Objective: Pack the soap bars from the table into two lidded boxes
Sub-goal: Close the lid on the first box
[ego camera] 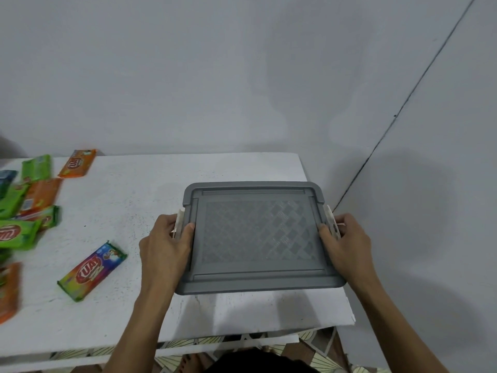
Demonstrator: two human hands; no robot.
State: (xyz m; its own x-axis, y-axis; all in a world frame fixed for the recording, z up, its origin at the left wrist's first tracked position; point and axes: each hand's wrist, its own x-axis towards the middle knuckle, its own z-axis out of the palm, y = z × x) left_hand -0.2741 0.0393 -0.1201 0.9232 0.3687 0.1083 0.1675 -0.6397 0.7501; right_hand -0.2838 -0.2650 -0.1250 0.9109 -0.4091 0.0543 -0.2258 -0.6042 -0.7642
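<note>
A box with a grey lid (255,235) sits at the right end of the white table (129,200). My left hand (166,246) grips its left side at a whitish latch (179,220), thumb on the lid. My right hand (343,243) grips the right side at the other latch (330,216), thumb on the lid's edge. The box's inside is hidden. Wrapped soap bars lie on the table's left: a multicoloured one (92,270) nearest the box, an orange one (77,163) at the back, and a pile of green and orange bars (29,208).
A grey wall (242,76) stands right behind the table. The table's right edge (347,300) lies just beside the box, with a wall corner beyond it. Patterned floor tiles (320,354) show under the table's front edge.
</note>
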